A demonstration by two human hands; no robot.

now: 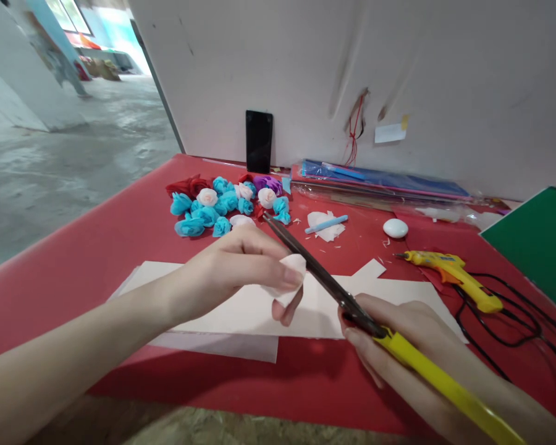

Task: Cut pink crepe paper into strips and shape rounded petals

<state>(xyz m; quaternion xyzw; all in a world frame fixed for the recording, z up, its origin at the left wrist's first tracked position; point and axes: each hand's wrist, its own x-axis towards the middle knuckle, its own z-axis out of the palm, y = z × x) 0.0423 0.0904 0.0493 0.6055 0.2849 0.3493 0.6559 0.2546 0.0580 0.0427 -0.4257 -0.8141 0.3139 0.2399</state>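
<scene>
My left hand [259,266] pinches a small piece of pale paper [293,266] between thumb and fingers, above the middle of the table. In my right hand [398,340] is a pair of scissors [327,278] with dark blades and a yellow handle. Its blades point up and to the left, lying close beside the paper's right edge; whether they touch it I cannot tell. White paper sheets [204,309] lie flat beneath both hands. Just beyond my left hand sits a cluster of blue paper flowers [206,215], with red, purple and pale pink ones among them.
A yellow glue gun [454,275] with a black cord lies at right, near a white egg-shaped object [395,228]. A light blue stick [327,224] rests on paper scraps. A black phone [259,142] leans against the back wall beside plastic-wrapped sheets [389,182]. A green board [537,247] stands far right.
</scene>
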